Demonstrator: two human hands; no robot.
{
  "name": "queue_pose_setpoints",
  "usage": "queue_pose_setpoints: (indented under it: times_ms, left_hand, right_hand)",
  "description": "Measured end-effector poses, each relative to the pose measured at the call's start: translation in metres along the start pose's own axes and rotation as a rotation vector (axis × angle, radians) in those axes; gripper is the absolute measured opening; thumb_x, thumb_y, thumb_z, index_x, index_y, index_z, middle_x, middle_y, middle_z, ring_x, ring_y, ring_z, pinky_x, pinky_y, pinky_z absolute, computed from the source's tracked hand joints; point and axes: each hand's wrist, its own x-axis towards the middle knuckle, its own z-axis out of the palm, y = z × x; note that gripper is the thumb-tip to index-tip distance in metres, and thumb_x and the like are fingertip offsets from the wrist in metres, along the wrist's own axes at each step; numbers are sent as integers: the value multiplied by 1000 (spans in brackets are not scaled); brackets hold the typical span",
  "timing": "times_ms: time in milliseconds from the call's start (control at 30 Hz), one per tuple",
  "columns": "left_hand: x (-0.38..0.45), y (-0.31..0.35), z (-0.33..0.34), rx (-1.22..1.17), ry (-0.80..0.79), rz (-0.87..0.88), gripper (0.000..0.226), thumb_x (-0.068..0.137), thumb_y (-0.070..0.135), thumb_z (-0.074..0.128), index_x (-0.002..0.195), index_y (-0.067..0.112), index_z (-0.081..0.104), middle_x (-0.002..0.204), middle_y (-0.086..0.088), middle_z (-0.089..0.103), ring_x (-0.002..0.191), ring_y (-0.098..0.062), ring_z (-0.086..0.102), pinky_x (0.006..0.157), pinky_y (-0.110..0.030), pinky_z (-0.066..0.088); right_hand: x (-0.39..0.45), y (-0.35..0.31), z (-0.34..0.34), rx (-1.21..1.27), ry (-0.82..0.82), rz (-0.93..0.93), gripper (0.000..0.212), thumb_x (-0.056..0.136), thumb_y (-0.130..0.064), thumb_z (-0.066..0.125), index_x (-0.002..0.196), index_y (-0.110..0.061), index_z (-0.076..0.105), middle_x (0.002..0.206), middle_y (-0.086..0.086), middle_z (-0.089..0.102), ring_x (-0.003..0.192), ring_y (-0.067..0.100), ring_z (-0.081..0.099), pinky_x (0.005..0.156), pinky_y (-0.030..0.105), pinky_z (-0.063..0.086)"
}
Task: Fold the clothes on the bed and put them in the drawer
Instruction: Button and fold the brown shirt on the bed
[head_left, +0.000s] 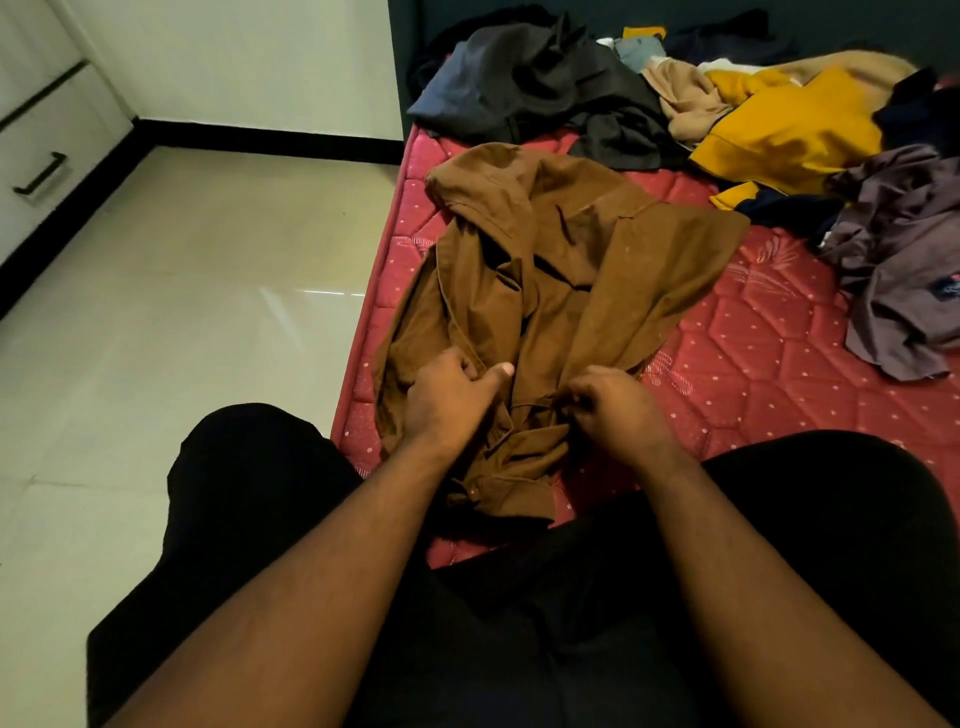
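Brown shirt (561, 291) lying crumpled on bed (753, 374) near edge; left hand (447, 392) and right hand (618, 402) both pinching its near hem (fingers curled into cloth); person should be spreading it flat before folding.

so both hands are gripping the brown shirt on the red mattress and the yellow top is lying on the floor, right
Not quite. The left hand and right hand do grip the brown shirt on the red mattress, but the yellow top is not on the floor. The head view shows it lying on the mattress, in the clothes pile at the far end.
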Motion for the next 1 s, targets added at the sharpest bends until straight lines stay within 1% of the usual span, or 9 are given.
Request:
queue_pose_setpoints:
  times_ms: [200,367,433,500,600,667,733,867,1000]
  left_hand:
    - [2,-17,16,104,-84,-29,9,83,24,65,83,17,60,80,2,60,77,-20,57,66,-24,39]
    - [6,-15,20,-525,-21,-142,13,82,-4,63,87,5,70,71,-7,61,58,-19,58,46,-22,49]
    - [2,-8,15,-713,-2,-96,26,82,-9,64,81,17,69,68,0,62,60,-11,58,52,-18,51]
    - [-4,3,6,-807,-35,-49,26,83,-10,65,90,15,69,63,7,60,59,-3,55,61,-16,49]
    - [-15,19,-9,-851,-242,-41,23,84,-13,57,90,7,66,57,2,60,49,-6,53,49,-17,47]
    - [-22,25,-16,-814,-406,-42,28,85,-14,51,80,11,63,54,3,63,47,-5,56,43,-16,44]
    - [-27,26,-17,-797,-480,-36,27,86,-8,56,74,14,68,59,2,66,55,-6,60,49,-18,46]
    - [-31,25,-12,-880,-357,-74,10,87,2,66,82,7,73,71,-8,69,62,-17,65,51,-23,50]
    - [-28,22,-12,-910,-308,-136,9,87,5,67,85,11,74,80,-10,71,62,-19,67,47,-25,50]
  right_hand:
    - [-3,7,0,-61,-125,108,15,80,-22,74,93,-16,70,90,-1,58,93,21,60,76,31,46]
    - [1,7,12,-200,-205,151,24,90,-15,53,110,-14,65,112,9,59,108,30,55,90,40,47]
    - [-1,2,5,-194,-30,111,21,94,-17,46,111,-15,59,111,7,55,106,29,53,89,44,45]
    - [-5,-4,-11,-14,322,-15,18,94,-18,43,101,-11,58,98,8,59,92,30,57,80,44,46]
    - [-14,-14,-39,195,623,-257,22,95,-15,45,99,-4,64,95,7,66,91,20,59,84,32,45]
    - [-22,-21,-45,237,613,-347,22,95,-12,48,100,-1,67,96,7,66,93,15,59,87,24,45]
    - [-26,-25,-40,317,548,-375,20,92,-11,53,100,0,69,96,5,68,92,11,61,85,19,47]
    - [-17,-28,-27,487,460,-368,15,83,0,69,97,-2,74,94,5,72,89,8,67,83,19,51]
    - [-12,-25,-22,554,393,-241,30,77,2,76,102,-15,72,95,-5,70,90,2,67,81,16,52]
